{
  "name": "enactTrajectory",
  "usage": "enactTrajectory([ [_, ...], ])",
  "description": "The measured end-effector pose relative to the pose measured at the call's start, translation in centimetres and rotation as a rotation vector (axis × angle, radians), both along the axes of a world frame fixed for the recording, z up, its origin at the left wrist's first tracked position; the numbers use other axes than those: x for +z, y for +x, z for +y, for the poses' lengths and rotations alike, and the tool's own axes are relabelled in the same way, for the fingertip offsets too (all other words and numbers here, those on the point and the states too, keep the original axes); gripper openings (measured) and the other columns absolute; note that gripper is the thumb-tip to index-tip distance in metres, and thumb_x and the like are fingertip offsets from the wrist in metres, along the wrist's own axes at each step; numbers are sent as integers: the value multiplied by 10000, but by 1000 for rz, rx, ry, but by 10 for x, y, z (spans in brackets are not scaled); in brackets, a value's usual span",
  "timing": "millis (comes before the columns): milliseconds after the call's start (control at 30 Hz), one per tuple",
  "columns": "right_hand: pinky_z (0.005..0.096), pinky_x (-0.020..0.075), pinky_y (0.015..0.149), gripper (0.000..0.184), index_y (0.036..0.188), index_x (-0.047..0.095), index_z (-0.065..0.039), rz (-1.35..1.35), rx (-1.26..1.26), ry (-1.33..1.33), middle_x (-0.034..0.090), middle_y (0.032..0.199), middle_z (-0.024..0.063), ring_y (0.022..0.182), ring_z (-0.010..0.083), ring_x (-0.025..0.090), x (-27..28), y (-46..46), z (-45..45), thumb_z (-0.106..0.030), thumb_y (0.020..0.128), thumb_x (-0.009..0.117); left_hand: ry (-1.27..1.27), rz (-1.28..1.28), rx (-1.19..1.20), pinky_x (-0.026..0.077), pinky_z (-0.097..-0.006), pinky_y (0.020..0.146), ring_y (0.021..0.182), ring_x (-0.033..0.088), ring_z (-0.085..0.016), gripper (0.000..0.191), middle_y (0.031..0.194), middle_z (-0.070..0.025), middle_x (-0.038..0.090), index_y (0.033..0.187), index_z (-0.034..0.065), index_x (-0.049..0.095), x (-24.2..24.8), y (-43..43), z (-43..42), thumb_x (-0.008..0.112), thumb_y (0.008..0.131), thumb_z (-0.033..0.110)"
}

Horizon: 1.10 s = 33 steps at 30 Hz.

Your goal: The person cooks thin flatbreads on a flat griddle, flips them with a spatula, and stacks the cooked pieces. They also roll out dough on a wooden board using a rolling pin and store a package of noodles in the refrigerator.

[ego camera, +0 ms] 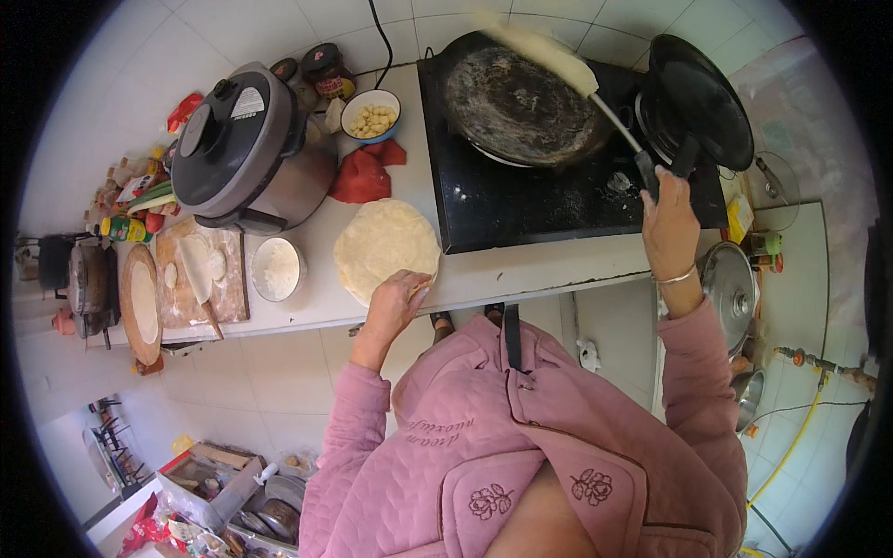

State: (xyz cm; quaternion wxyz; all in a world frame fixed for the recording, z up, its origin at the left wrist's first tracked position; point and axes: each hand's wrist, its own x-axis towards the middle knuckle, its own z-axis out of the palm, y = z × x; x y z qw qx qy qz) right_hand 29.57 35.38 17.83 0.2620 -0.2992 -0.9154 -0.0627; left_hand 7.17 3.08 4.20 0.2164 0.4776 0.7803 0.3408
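My right hand [671, 227] is closed around the dark handle of a long metal spatula [615, 123]. A pale, motion-blurred sheet that looks like flatbread [548, 59] lies along the spatula's far end, above the far side of a round griddle pan [513, 108]. The pan's dark cooking surface bears pale residue. My left hand [394, 307] is at the near edge of a round, pale flatbread [386, 240] on the counter, its fingertips seeming to pinch the rim. Whether several flatbreads are stacked there, I cannot tell.
Left of the flatbread stand an electric pressure cooker [244, 153], a bowl of flour [278, 269] and a floury board [202, 272] with dough and a rolling pin [211, 317]. A red cloth [363, 174] lies below a bowl of pale pieces [372, 118]. A black wok [698, 97] tilts at the stove's right.
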Motion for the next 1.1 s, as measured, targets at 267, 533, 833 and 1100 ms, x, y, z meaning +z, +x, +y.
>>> enactTrajectory([
  [267,358,487,761,389,1203,492,-63,179,13,-255,571,1045,150,868,318,596,17,24,-10,-112,843,630,1,21,44,496,-374,711,815,613,-324,178,895,-139,633,966,35,654,-3,5,-10,634,797,87],
  [533,182,349,471,387,1231,568,-75,153,-58,-1328,530,684,-15,566,40,462,37,10,-10,-116,848,605,2,19,14,501,-350,723,809,635,-296,200,896,-158,634,992,12,646,-1,9,-7,633,798,55],
  [833,232,392,524,393,1238,576,-64,110,-27,-1055,518,655,10,556,66,457,3,-12,16,-117,849,602,-24,17,-2,502,-346,717,817,639,-284,210,906,-154,638,1011,18,650,-3,14,-2,631,808,64],
  [1100,241,383,505,395,1233,573,-51,148,43,-1424,498,669,0,558,81,458,28,-5,-4,-104,844,611,-14,9,33,501,-343,710,807,638,-282,201,901,-143,640,1003,17,650,-2,16,-5,627,810,65],
])
